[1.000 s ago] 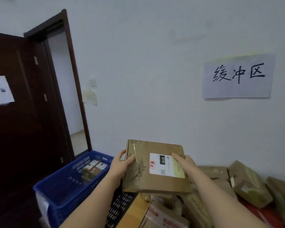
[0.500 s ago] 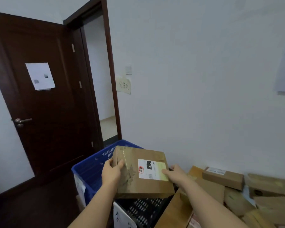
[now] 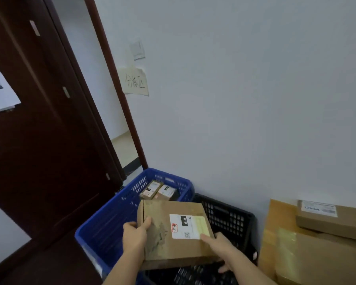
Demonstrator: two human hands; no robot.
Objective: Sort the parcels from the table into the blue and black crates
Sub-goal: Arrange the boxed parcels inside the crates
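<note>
I hold a flat brown cardboard parcel [image 3: 162,239] with a white label reading 010, hovering over the seam between the blue crate [image 3: 103,219] and the black crate [image 3: 232,219]. My left hand [image 3: 135,236] grips its left edge, thumb on top. My right hand [image 3: 218,246] grips its right front corner, thumb on the label and fingers underneath. Two small labelled parcels [image 3: 158,190] lie inside the blue crate. The black crate's inside is mostly hidden by the parcel.
Stacked cardboard parcels [image 3: 308,243] fill the lower right beside the black crate. A white wall stands close behind the crates, with a paper sign [image 3: 135,82]. A dark wooden door [image 3: 39,120] is open at left, with dark floor in front.
The view has swung left and down, off the parcel pile. The held parcel has travelled from above the pile to above the two crates, still gripped by both hands.
</note>
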